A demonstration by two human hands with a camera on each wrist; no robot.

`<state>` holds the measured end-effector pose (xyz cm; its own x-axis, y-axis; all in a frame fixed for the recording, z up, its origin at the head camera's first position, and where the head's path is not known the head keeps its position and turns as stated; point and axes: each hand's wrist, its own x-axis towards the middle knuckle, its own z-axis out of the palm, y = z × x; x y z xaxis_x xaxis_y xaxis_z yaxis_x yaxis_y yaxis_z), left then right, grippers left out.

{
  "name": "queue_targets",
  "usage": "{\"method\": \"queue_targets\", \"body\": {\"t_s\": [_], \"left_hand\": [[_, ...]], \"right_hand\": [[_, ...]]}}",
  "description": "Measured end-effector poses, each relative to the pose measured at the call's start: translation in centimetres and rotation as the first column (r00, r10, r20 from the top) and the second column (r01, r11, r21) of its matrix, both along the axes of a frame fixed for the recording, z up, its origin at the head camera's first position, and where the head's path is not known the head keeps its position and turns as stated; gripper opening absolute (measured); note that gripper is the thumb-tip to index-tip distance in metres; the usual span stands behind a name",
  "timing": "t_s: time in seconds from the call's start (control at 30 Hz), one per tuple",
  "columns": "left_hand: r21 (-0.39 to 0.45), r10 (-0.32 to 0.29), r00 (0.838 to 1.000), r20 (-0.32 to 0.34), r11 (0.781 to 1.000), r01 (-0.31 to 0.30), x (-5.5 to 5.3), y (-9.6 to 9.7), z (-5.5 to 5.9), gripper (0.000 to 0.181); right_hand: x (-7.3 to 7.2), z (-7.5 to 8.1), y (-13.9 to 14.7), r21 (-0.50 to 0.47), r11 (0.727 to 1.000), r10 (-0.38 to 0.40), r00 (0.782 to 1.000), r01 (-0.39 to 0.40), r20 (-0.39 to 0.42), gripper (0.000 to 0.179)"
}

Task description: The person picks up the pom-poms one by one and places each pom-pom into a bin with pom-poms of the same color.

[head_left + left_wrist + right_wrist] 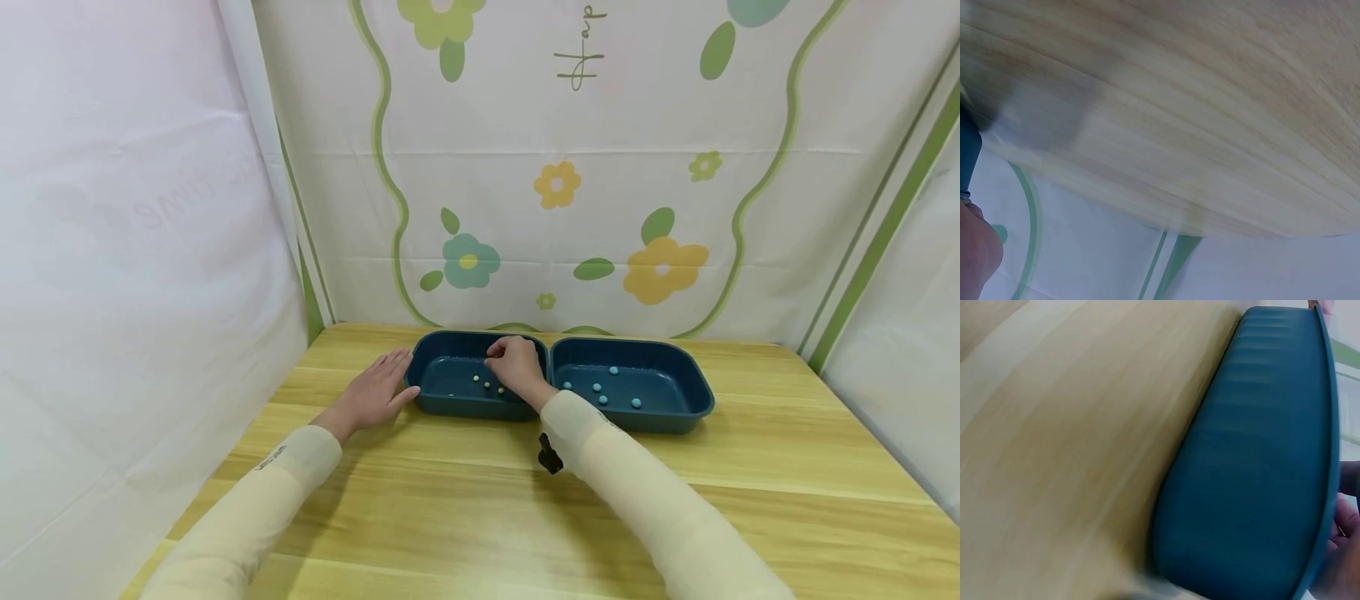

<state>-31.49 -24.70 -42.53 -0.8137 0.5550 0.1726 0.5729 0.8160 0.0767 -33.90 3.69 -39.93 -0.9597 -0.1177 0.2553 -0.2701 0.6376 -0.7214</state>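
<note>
Two dark blue trays stand side by side. In the head view, my left hand (375, 390) touches the left end of the left tray (457, 407) with its fingers straight. My right hand (517, 367) is over the right part of that tray, fingers bent toward the thumb; whether anything is between the fingertips is hidden. Several small pale yellow balls (487, 385) lie on the tray's floor below it. In the right tray (667, 423) lie several light blue balls (597, 387). The right wrist view shows the left tray's side wall (1247, 444), with part of my right hand (1344, 519) behind its rim.
The trays stand toward the back of a wooden table (450, 500). Behind it hangs a white cloth (487, 125) printed with flowers, and another white cloth (135, 250) hangs at the left. A black strap piece (550, 454) hangs under my right cuff.
</note>
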Motion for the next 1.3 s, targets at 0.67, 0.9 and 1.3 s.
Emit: {"method": "queue_targets", "body": {"t_s": [0.67, 0.9, 1.3], "left_hand": [[0.002, 0.005, 1.0, -0.008, 1.0, -0.005, 0.0, 0.0, 0.0, 0.07], [-0.011, 0.005, 1.0, -0.01, 1.0, -0.005, -0.1, 0.1, 0.3, 0.07], [-0.018, 0.009, 1.0, 0.008, 1.0, -0.009, 0.2, 0.2, 0.8, 0.071]], "right_hand": [[1.8, 1.1, 3.2, -0.001, 0.994, 0.107, 0.994, -0.108, -0.027, 0.006], [2.5, 1.5, 5.0, 0.028, 0.991, 0.129, 0.991, -0.128, -0.046, 0.009], [3.7, 3.1, 9.5, 0.033, 0.992, 0.124, 0.987, -0.121, -0.104, 0.011]]}}
